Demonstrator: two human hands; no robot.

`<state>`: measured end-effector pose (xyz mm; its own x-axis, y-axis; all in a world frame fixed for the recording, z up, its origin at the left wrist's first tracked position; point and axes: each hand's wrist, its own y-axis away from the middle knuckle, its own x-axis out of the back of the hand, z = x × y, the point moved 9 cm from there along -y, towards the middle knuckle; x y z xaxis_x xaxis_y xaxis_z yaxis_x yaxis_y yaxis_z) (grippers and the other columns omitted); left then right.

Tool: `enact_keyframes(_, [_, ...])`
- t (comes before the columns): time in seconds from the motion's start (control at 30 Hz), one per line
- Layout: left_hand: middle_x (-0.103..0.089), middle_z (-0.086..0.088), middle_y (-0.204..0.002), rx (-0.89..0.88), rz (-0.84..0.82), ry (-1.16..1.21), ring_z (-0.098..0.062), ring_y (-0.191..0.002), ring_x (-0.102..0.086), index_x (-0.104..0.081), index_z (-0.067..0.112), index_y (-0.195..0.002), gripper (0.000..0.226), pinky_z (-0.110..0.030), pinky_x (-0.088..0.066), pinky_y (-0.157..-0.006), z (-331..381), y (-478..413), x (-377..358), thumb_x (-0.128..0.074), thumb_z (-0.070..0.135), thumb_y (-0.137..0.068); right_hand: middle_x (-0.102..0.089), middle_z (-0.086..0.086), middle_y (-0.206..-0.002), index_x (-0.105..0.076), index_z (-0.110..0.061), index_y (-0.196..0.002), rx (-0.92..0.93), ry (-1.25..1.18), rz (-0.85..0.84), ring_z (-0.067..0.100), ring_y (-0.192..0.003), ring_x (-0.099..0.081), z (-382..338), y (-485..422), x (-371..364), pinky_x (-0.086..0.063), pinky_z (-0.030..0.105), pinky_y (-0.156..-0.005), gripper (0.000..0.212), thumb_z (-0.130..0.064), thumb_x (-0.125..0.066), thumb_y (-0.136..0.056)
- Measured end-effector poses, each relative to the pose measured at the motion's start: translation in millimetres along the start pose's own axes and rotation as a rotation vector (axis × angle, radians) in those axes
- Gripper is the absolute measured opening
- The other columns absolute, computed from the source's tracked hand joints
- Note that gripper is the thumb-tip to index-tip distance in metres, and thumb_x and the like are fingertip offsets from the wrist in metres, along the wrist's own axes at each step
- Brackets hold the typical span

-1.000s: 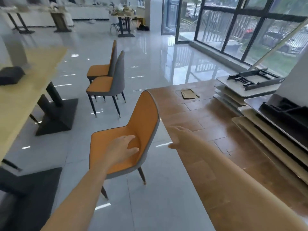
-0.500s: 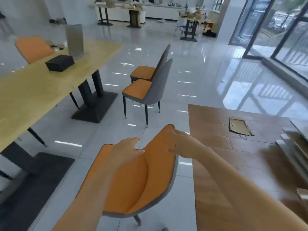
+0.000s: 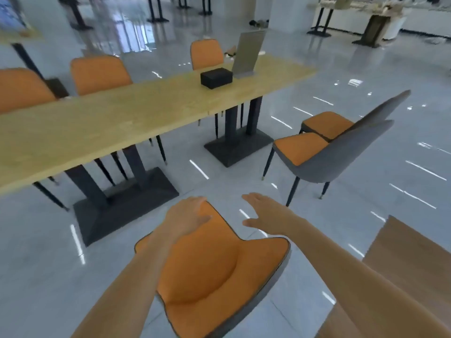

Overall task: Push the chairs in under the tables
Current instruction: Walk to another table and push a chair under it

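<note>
An orange chair with a grey shell point(image 3: 207, 272) is right below me on the grey floor, short of the long yellow-wood table point(image 3: 117, 115). My left hand point(image 3: 186, 214) rests flat on the chair's far edge, fingers curled over it. Just right of that chair, my right hand point(image 3: 262, 211) hovers open above the floor, touching nothing. Two more orange-and-grey chairs point(image 3: 324, 154) stand apart from the table at the right, one behind the other. Three orange chairs point(image 3: 100, 73) are tucked in along the table's far side.
A black box point(image 3: 216, 78) and an upright grey sign stand point(image 3: 249, 56) sit on the table top. Black pedestal bases point(image 3: 122, 206) stand under the table. A brown wood-look floor patch point(image 3: 402, 245) lies at the lower right. More tables stand far back.
The view has swung left, from the windows to the long table. The near chair has turned with my left hand on it; my right hand has come off its backrest.
</note>
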<state>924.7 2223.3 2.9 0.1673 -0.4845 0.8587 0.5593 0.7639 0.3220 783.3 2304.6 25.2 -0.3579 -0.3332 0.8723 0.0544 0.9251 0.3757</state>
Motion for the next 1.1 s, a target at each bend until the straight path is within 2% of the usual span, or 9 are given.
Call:
enact_keyframes(0.2, [-0.025,-0.004,-0.155,0.331,0.097,0.186,-0.023,-0.141,-0.026,-0.023,0.02,-0.146,0.064,-0.037,-0.024,-0.114,1.8,46.9,-60.3,-0.048,0.045,-0.093,-0.015,0.005,-0.158,-0.013,-0.017,-0.148,0.272,0.076,-0.155,0.026,-0.142,-0.021,24.1,1.4,-31.0,-0.024,0.042,-0.115,0.073,-0.037,-0.054,-0.092])
enact_keyframes(0.33, [-0.029,-0.002,-0.154,0.478,0.082,0.239,-0.023,-0.139,-0.03,-0.026,0.023,-0.145,0.069,-0.039,-0.028,-0.112,21.3,91.9,-121.1,-0.051,0.053,-0.088,-0.022,0.005,-0.155,-0.016,-0.019,-0.148,0.395,0.097,-0.303,0.025,-0.139,-0.028,44.6,20.8,-67.7,-0.032,0.044,-0.112,0.079,-0.038,-0.062,-0.086])
enact_keyframes(0.47, [-0.032,0.004,-0.151,0.607,0.038,0.312,-0.026,-0.125,-0.051,-0.026,0.03,-0.144,0.079,-0.038,-0.036,-0.097,29.2,121.2,-169.3,-0.059,0.059,-0.078,-0.015,0.003,-0.158,-0.013,-0.018,-0.149,0.444,0.166,-0.393,0.023,-0.143,-0.022,66.6,29.8,-104.3,-0.029,0.039,-0.113,0.086,-0.031,-0.067,-0.084])
enact_keyframes(0.5, [-0.038,0.005,-0.147,0.621,0.028,0.275,-0.025,-0.119,-0.056,-0.029,0.031,-0.142,0.079,-0.037,-0.036,-0.092,31.5,124.2,-177.0,-0.061,0.059,-0.076,-0.017,0.003,-0.158,-0.015,-0.017,-0.149,0.449,0.193,-0.395,0.024,-0.142,-0.023,71.6,28.2,-111.5,-0.029,0.039,-0.112,0.085,-0.03,-0.068,-0.083])
enact_keyframes(0.57, [-0.05,0.004,-0.135,0.595,0.01,0.153,-0.023,-0.119,-0.053,-0.038,0.028,-0.137,0.073,-0.036,-0.034,-0.096,34.9,121.5,-188.6,-0.065,0.054,-0.074,-0.026,0.005,-0.154,-0.021,-0.016,-0.147,0.46,0.245,-0.375,0.026,-0.137,-0.032,79.5,21.4,-122.0,-0.034,0.039,-0.109,0.079,-0.027,-0.067,-0.084])
enact_keyframes(0.63, [-0.053,0.002,-0.127,0.587,0.009,0.08,-0.024,-0.12,-0.047,-0.043,0.027,-0.13,0.06,-0.038,-0.032,-0.103,30.1,115.9,-195.4,-0.065,0.04,-0.076,-0.045,0.009,-0.138,-0.034,-0.014,-0.137,0.491,0.316,-0.317,0.027,-0.122,-0.046,84.4,11.2,-131.0,-0.041,0.037,-0.095,0.062,-0.021,-0.065,-0.084])
enact_keyframes(0.73, [-0.058,0.003,-0.115,0.595,0.022,-0.024,-0.024,-0.111,-0.05,-0.051,0.028,-0.119,0.043,-0.037,-0.037,-0.094,18.0,110.3,-195.2,-0.059,0.026,-0.078,-0.056,0.006,-0.118,-0.046,-0.017,-0.12,0.51,0.411,-0.191,0.026,-0.107,-0.052,89.2,-1.1,-136.6,-0.042,0.034,-0.08,0.041,-0.012,-0.061,-0.083])
enact_keyframes(0.93, [-0.062,0.006,-0.112,0.588,0.114,-0.119,-0.02,-0.105,-0.055,-0.053,0.03,-0.118,0.041,-0.033,-0.041,-0.085,-1.9,107.7,-193.9,-0.058,0.021,-0.078,-0.059,0.005,-0.11,-0.05,-0.018,-0.117,0.587,0.403,-0.083,0.027,-0.098,-0.054,75.9,-16.5,-141.4,-0.041,0.033,-0.072,0.037,0.0,-0.048,-0.085])
enact_keyframes(1.1, [-0.061,0.006,-0.118,0.608,0.128,-0.126,-0.021,-0.109,-0.055,-0.052,0.031,-0.122,0.045,-0.037,-0.041,-0.091,-27.2,100.2,-177.4,-0.062,0.024,-0.078,-0.058,0.006,-0.114,-0.047,-0.019,-0.126,0.636,0.382,-0.099,0.028,-0.101,-0.054,53.9,-37.4,-140.7,-0.048,0.037,-0.082,0.044,0.001,-0.044,-0.087])
